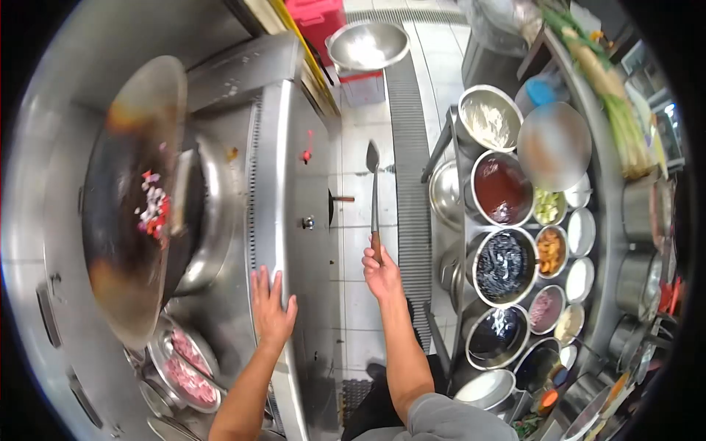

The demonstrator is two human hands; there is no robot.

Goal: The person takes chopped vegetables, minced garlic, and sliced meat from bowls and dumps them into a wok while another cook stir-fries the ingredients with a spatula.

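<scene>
My right hand (382, 273) is wrapped round the wooden handle of a wok spatula (376, 198), whose metal blade points away from me over the floor. My left hand (273, 307) lies with fingers spread on the steel edge of the stove counter (273, 184), holding nothing. Left of it, a large wok (121, 220) sits on a steel ring (213, 228). Chopped red and white pieces (153, 206) lie inside the wok. Nearer me, beside my left forearm, is a metal bowl (163, 349) with pink sliced meat (191, 371) in it.
On my right a steel rack holds metal bowls of dark red sauce (501, 189), dark liquid (500, 331) and several smaller ingredients. Red knobs (307, 156) stick out of the stove front. A large steel bowl (368, 45) sits on a box ahead. A floor grate (412, 162) runs down the aisle.
</scene>
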